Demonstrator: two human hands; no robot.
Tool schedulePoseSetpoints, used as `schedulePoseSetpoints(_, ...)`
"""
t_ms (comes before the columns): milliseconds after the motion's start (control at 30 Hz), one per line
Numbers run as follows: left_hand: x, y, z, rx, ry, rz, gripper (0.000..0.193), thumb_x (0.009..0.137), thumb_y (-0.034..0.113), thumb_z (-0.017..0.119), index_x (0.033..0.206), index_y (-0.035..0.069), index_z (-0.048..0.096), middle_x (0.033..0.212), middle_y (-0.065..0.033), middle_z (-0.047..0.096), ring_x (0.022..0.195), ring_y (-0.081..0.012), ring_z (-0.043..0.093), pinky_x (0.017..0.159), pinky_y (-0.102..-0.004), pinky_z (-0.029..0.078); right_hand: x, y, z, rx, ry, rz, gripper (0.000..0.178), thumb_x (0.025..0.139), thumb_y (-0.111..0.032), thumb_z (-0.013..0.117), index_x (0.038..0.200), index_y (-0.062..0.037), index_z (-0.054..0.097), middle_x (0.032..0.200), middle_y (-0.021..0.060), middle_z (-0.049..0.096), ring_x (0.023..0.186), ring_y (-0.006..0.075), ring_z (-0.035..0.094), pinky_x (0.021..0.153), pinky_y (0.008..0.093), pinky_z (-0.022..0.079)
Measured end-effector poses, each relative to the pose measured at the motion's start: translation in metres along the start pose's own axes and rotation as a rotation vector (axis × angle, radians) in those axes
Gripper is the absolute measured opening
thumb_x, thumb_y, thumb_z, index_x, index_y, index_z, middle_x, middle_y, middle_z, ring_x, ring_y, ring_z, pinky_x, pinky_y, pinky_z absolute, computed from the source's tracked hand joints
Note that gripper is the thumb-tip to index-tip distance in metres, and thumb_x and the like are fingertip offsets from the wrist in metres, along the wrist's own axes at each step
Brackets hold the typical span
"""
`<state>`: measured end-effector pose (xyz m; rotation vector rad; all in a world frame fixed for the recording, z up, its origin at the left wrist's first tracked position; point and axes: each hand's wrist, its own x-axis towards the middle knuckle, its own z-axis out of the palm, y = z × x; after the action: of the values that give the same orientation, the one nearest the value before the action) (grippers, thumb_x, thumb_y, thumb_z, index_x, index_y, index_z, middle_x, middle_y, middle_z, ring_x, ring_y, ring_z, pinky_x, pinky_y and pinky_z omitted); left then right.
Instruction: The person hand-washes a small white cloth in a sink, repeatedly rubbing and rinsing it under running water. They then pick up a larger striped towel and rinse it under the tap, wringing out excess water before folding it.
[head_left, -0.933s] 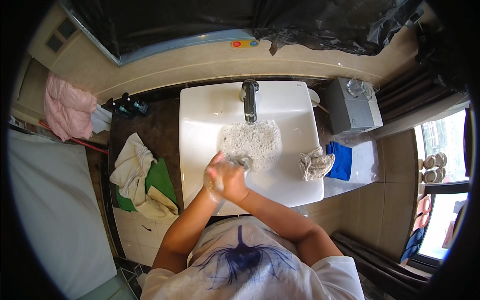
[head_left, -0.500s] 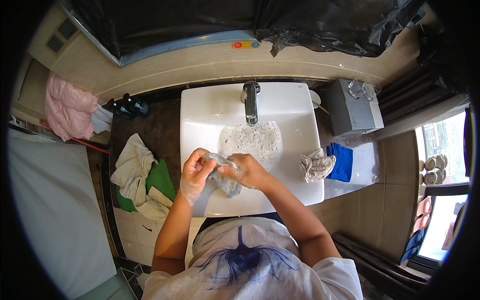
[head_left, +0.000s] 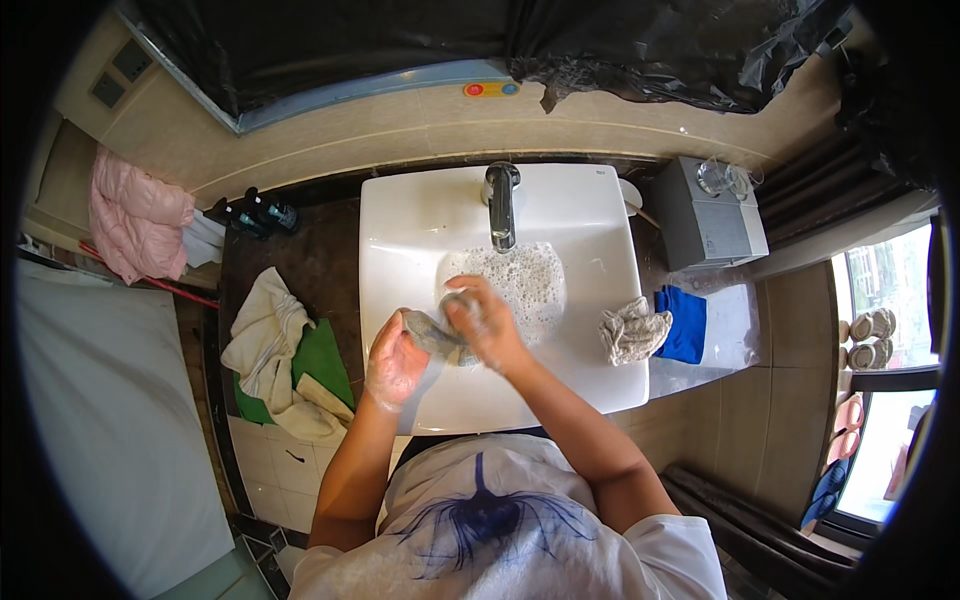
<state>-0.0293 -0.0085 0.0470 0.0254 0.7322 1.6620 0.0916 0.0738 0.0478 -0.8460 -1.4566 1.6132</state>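
Observation:
A small wet grey cloth (head_left: 428, 333) is stretched between my two hands over the near left part of the white sink (head_left: 590, 215). My left hand (head_left: 396, 362), with suds on its wrist, pinches one end between thumb and fingers. Farther forward, my right hand (head_left: 487, 322) is closed round the bunched other end, slightly smeared by motion. Just beyond it, foamy water (head_left: 525, 280) fills the basin below the chrome faucet (head_left: 502, 205). The cloth's exact kind cannot be made out.
A crumpled beige-grey cloth (head_left: 634, 331) lies on the sink's right rim, beside a folded blue cloth (head_left: 682, 325). White (head_left: 265, 335) and green cloths (head_left: 322, 362) lie to the left. Dark bottles (head_left: 268, 212) stand back left, a grey box (head_left: 705, 220) back right.
My right hand has moved forward over the foam and turned, carrying its end of the grey cloth. The cloth no longer hangs down, and my left hand has tilted more open, palm up.

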Motion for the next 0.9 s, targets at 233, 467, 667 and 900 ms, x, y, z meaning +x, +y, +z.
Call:
schedulePoseSetpoints(233, 0.026, -0.046, -0.036, -0.196, -0.226, 0.045, 0.037, 0.098, 0.044, 0.05, 0.112, 0.011, 0.059, 0.084, 0.0021, 0.053, 0.074, -0.0123, 0.047, 0.067, -0.03, 0.042, -0.029, 0.017, 0.049, -0.823, -0.075, -0.458, 0.021, 0.086, -0.023, 0.065, 0.074, -0.0062, 0.061, 0.07, 0.0121, 0.061, 0.062, 0.0312, 0.061, 0.054, 0.039, 0.049)
schedulePoseSetpoints(467, 0.009, -0.047, -0.009, -0.152, 0.119, -0.166, 0.037, 0.099, 0.043, 0.047, 0.115, 0.011, 0.057, 0.105, -0.0016, 0.059, 0.099, -0.0155, 0.057, 0.091, -0.0344, 0.047, 0.001, 0.042, 0.027, -0.8, 0.119, -0.363, 0.025, 0.085, -0.023, 0.065, 0.068, -0.0062, 0.059, 0.064, 0.013, 0.058, 0.054, 0.0307, 0.06, 0.049, 0.0404, 0.048)
schedulePoseSetpoints(667, 0.04, -0.071, -0.103, -0.182, -0.523, 0.127, 0.043, 0.099, 0.04, 0.049, 0.125, 0.006, 0.054, 0.105, -0.0008, 0.058, 0.103, -0.0145, 0.056, 0.093, -0.0367, 0.047, -0.029, 0.034, 0.053, -0.744, 0.078, -0.542, 0.025, 0.085, -0.022, 0.065, 0.067, -0.0058, 0.058, 0.067, 0.0137, 0.059, 0.054, 0.0321, 0.059, 0.05, 0.0445, 0.046)
schedulePoseSetpoints(900, 0.011, -0.049, -0.018, -0.136, 0.004, -0.103, 0.048, 0.101, 0.047, 0.04, 0.124, 0.008, 0.054, 0.099, 0.0004, 0.057, 0.097, -0.017, 0.056, 0.089, -0.0355, 0.047, -0.003, 0.032, 0.035, -0.704, 0.109, -0.295, 0.025, 0.086, -0.021, 0.064, 0.067, -0.005, 0.058, 0.065, 0.0151, 0.058, 0.054, 0.034, 0.057, 0.05, 0.0422, 0.046)
